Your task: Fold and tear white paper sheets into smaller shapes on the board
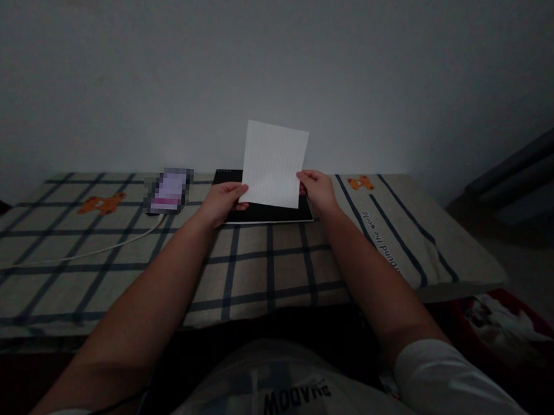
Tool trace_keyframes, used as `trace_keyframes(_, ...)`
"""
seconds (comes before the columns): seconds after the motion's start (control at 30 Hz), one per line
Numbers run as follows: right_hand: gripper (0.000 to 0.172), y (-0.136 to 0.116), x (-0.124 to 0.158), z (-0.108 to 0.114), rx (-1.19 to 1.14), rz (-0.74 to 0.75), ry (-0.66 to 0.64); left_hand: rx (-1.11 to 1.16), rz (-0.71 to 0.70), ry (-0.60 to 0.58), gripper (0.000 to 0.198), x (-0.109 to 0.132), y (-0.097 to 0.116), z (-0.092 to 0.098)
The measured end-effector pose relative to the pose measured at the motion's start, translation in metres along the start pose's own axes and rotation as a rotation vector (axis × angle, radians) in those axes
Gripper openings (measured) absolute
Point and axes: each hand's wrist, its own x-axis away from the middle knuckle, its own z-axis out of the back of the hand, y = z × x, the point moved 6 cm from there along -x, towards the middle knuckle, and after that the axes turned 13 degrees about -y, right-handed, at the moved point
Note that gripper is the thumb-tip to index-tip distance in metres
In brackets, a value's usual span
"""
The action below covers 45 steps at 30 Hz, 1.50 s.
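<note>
A white sheet of paper (274,164) with faint lines is held up, tilted, between my two hands. My left hand (222,203) pinches its lower left edge between thumb and fingers. At the lower right edge, my right hand (319,191) grips the sheet the same way. Beneath and behind the paper lies a black notebook or folder (267,215) with a pale lower edge; the sheet hides much of it. Both hands are just above this black cover, and whether they touch it I cannot tell.
A checked tablecloth (250,268) with bear prints covers the table against a grey wall (285,59). Left of my hands lies a phone (170,191), its screen blurred, with a white cable (117,244). A red bin (508,306) holding crumpled white stuff stands below right.
</note>
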Motion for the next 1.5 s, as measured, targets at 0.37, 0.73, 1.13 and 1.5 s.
trace_keyframes(0.37, 0.005, 0.000, 0.003, -0.008, 0.018, -0.043, -0.082, -0.045, -0.103, 0.081, 0.010, 0.002, 0.007, 0.005)
trace_keyframes(0.73, 0.003, -0.001, 0.004, -0.001, 0.036, -0.019, 0.020, -0.087, 0.010, 0.003, 0.006, 0.000, 0.001, 0.000)
trace_keyframes(1.13, 0.007, 0.000, 0.005, -0.015, 0.111, -0.035, -0.154, -0.040, -0.177, 0.091, 0.042, -0.003, 0.004, 0.013)
trace_keyframes(1.5, 0.004, -0.003, 0.009, -0.017, 0.026, -0.040, -0.149, 0.052, -0.122, 0.043, 0.021, -0.001, 0.004, 0.008)
